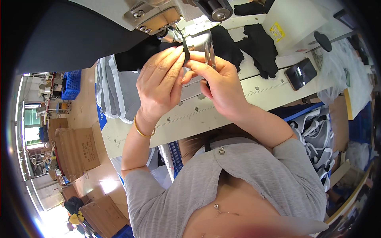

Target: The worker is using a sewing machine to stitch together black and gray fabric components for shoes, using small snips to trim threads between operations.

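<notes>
Under the head of a sewing machine (158, 20), a piece of black fabric (135, 55) lies at the needle area. My left hand (158, 79) is closed on its edge, the fingers pressed together beside the presser foot. Close by on the right, my right hand (224, 81) is curled round a small pair of scissors (212, 57), blades pointing up and away from me. Its fingertips reach to the same fabric edge and almost meet the left hand. The fingers partly hide the scissors' handles and the exact grip on the fabric.
More black fabric pieces (260, 51) lie on the pale worktable (190, 125), near a dark phone (301, 74). Grey and white fabric (113, 89) hangs at the table's left end. Similar pieces (315, 133) fill a bin at right. Cardboard boxes (77, 148) stand on the floor.
</notes>
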`<act>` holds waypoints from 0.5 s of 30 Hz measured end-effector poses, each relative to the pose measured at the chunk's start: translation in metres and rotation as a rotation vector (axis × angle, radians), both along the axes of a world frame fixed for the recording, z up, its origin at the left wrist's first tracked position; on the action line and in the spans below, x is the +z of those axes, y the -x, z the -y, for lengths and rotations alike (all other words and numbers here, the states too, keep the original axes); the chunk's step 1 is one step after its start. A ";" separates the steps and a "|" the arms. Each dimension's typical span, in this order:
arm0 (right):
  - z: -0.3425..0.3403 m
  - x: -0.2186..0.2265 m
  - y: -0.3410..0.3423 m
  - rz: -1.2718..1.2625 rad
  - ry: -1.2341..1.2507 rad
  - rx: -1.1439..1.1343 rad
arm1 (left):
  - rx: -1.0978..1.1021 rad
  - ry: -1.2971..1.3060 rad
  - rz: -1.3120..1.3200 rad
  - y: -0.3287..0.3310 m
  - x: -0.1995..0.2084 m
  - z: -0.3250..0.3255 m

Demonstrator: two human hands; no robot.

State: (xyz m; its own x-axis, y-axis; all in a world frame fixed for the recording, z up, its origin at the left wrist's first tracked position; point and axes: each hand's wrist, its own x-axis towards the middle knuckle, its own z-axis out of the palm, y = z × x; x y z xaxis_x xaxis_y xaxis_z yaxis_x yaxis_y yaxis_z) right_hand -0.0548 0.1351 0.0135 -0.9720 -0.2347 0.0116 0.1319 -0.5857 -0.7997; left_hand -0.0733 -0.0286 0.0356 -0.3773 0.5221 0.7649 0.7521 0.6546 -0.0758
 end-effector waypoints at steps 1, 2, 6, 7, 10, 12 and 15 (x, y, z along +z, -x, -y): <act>0.000 0.001 0.000 0.001 0.003 -0.001 | -0.003 0.002 -0.007 0.001 0.000 0.000; 0.001 0.002 -0.001 0.024 0.006 0.003 | -0.005 0.009 -0.007 0.002 0.001 0.001; 0.004 0.005 -0.002 0.009 0.021 0.004 | 0.011 0.008 0.019 0.007 0.001 0.003; 0.003 0.005 -0.002 -0.005 0.030 -0.002 | 0.020 0.002 0.018 0.008 0.001 0.003; 0.004 0.008 -0.003 0.028 0.039 0.005 | 0.037 -0.004 0.033 0.010 0.001 0.003; 0.004 0.008 -0.004 0.014 0.016 0.008 | 0.039 0.000 0.027 0.011 0.000 0.003; 0.005 0.008 -0.004 0.009 0.034 0.013 | 0.037 -0.006 0.006 0.015 -0.002 0.004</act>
State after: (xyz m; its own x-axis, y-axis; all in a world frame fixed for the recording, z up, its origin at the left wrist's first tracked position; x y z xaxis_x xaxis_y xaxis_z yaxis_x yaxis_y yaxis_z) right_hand -0.0512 0.1305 0.0210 -0.9690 -0.2469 0.0113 0.1465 -0.6106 -0.7783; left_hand -0.0881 -0.0322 0.0333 -0.4003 0.5035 0.7657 0.7281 0.6821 -0.0680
